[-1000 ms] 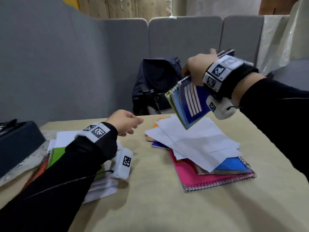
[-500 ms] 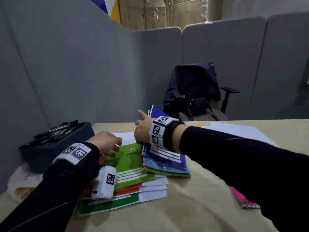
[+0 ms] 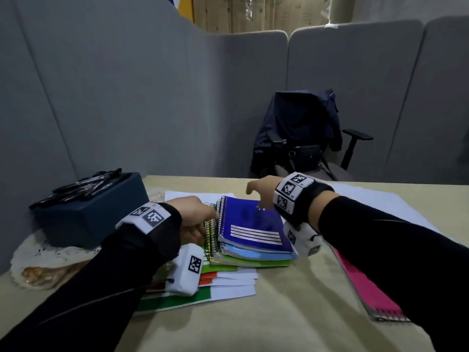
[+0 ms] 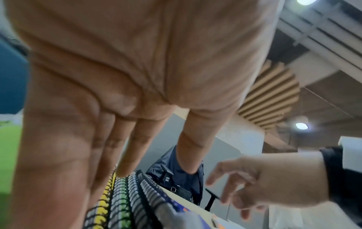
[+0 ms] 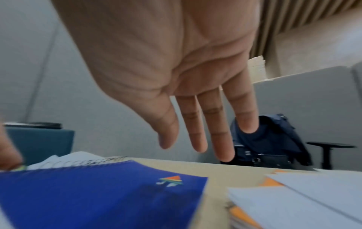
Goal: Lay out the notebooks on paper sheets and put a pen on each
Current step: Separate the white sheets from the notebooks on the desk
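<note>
Touching notebook spirals with straight left fingers, right fingers spread, empty

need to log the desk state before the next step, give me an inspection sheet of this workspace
surface: beige table, partly covered.
job's things: dark blue notebook tops a spiral-bound stack on white paper sheets; pink notebook at right; pens on a dark box.
clutter: pale doily under the box.
grippers: left hand touches the spirals, fingers straight; right hand open above the blue cover.
cables: nothing seen.
surroundings: grey partitions, chair with dark jacket.
</note>
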`<state>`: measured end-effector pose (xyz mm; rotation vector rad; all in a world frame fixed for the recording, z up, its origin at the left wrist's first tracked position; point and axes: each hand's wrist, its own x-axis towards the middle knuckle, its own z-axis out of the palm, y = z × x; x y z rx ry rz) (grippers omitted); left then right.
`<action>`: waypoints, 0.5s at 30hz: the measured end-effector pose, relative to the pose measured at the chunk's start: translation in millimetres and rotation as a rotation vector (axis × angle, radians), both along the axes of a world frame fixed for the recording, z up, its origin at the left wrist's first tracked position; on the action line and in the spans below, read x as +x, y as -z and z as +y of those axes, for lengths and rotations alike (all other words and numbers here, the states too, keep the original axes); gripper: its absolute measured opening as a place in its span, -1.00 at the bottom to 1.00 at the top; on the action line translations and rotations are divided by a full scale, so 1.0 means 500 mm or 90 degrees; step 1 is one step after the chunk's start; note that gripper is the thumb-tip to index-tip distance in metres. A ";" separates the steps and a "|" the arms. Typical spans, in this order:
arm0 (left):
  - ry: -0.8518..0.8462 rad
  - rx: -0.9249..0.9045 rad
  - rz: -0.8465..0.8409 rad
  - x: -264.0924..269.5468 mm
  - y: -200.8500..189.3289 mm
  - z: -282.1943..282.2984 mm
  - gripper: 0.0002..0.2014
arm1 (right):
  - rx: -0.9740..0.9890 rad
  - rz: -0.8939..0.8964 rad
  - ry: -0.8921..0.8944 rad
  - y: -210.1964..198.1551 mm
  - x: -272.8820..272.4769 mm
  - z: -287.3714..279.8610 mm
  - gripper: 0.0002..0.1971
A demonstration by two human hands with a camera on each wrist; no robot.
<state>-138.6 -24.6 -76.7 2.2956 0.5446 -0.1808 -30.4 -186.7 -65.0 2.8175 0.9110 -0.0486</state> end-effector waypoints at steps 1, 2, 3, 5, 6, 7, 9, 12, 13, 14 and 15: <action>-0.001 0.026 0.008 0.005 0.000 -0.014 -0.64 | -0.021 -0.006 0.032 -0.007 0.006 -0.022 -0.47; -0.003 0.055 0.015 0.009 0.000 -0.024 -0.62 | -0.036 -0.014 0.061 -0.008 0.017 -0.046 -0.50; 0.000 0.076 0.022 0.015 -0.001 -0.033 -0.59 | -0.051 -0.020 0.092 -0.006 0.032 -0.074 -0.52; 0.017 0.084 0.038 0.030 0.000 -0.052 -0.53 | -0.049 -0.043 0.140 0.004 0.068 -0.133 -0.57; 0.027 0.082 0.041 0.038 0.001 -0.062 -0.51 | -0.038 -0.059 0.174 0.019 0.104 -0.166 -0.60; 0.038 0.093 0.041 0.045 0.003 -0.074 -0.50 | -0.025 -0.034 0.219 0.060 0.190 -0.206 -0.62; 0.071 0.159 0.049 0.062 0.007 -0.096 -0.44 | -0.027 0.016 0.273 0.104 0.285 -0.268 -0.63; 0.110 0.246 0.052 0.089 0.010 -0.132 -0.41 | -0.073 0.037 0.284 0.056 0.169 -0.291 -0.54; 0.119 0.255 0.055 0.096 0.009 -0.144 -0.42 | -0.084 0.049 0.275 0.048 0.131 -0.292 -0.53; 0.127 0.267 0.060 0.107 0.008 -0.156 -0.42 | -0.086 0.072 0.269 0.044 0.103 -0.298 -0.55; 0.139 0.288 0.062 0.113 0.004 -0.169 -0.42 | -0.082 0.089 0.281 0.045 0.089 -0.305 -0.53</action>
